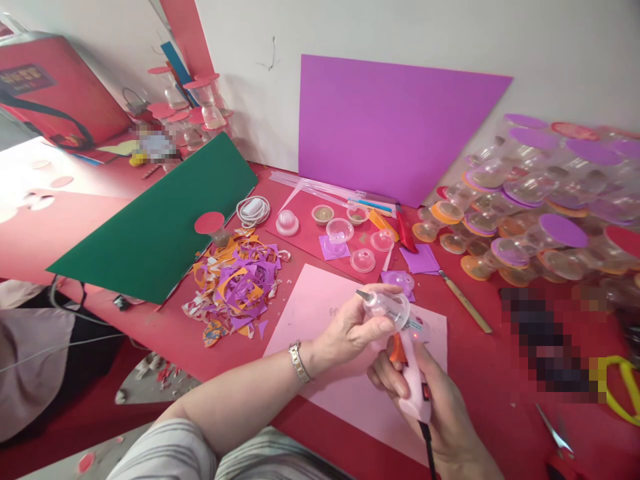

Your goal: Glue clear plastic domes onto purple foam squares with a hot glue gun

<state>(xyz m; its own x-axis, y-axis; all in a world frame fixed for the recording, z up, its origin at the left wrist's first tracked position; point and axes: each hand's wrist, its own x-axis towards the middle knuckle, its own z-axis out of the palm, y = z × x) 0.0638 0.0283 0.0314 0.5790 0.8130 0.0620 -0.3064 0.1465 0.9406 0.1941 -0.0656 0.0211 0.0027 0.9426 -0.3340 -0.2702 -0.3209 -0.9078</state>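
My left hand (353, 330), with a watch on its wrist, holds a clear plastic dome (393, 310) between thumb and fingers. My right hand (400, 380) is wrapped round the handle of a pale pink glue gun (414, 383) with an orange trigger. The gun's metal nozzle points up and left, close to the dome, and its black cable runs down past my right wrist. Both hands are above a pink sheet (320, 313). Just behind them, another clear dome (400, 283) rests on a purple square.
Several clear domes (363, 260) and glue sticks (320, 187) lie behind my hands. Paper scraps (245, 280) and a green board (160, 233) are at left. At right are stacked hourglass shapes (530, 227), a wooden-handled tool (465, 303) and scissors (555, 433). A purple board (390, 127) leans behind.
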